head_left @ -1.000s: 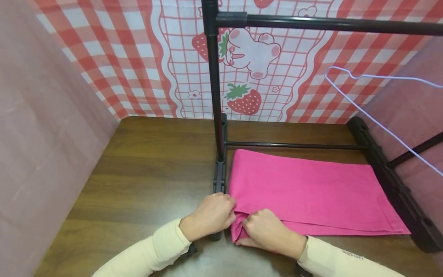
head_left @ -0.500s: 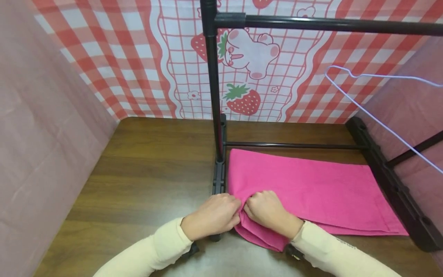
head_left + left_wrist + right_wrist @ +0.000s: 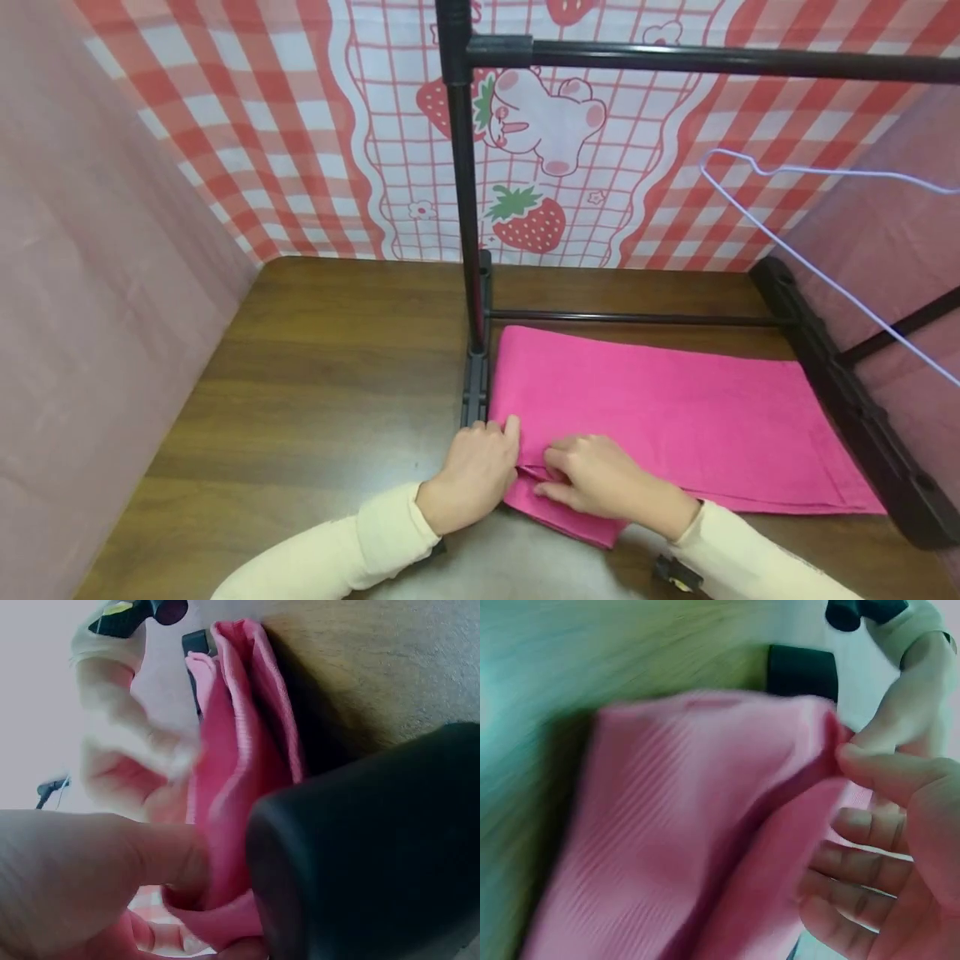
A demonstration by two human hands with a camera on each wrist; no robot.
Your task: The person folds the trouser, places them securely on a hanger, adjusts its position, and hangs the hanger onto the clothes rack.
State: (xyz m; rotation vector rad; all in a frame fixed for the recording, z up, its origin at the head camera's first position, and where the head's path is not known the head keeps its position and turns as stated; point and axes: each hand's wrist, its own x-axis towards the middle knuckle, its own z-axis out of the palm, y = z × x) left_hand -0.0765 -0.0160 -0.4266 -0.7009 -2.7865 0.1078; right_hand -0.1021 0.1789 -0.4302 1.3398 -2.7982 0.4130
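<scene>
A pink cloth (image 3: 660,417), folded into a long strip, lies between the black rack's feet. Its near left corner is turned into a loose flap (image 3: 577,521). The left hand (image 3: 472,475) holds the cloth's left edge; in the left wrist view the thumb of that hand (image 3: 90,877) presses inside the fold (image 3: 232,787). Over the flap is the right hand (image 3: 600,483), its fingers loosely bent and thumb apart. The right wrist view shows the right hand (image 3: 900,847) with fingers spread, touching the cloth's edge (image 3: 667,825).
A black rack post (image 3: 467,208) stands left of the cloth, with a top bar (image 3: 675,60) above and a low bar (image 3: 637,317) behind. A lilac hanger (image 3: 825,283) hangs at the right. The wooden table (image 3: 300,375) extends left; a checked curtain (image 3: 262,125) is behind.
The right hand has loosened its curled grip and moved slightly right and down. The left hand's index finger has straightened along the cloth's edge. The corner flap has come out flatter towards the front.
</scene>
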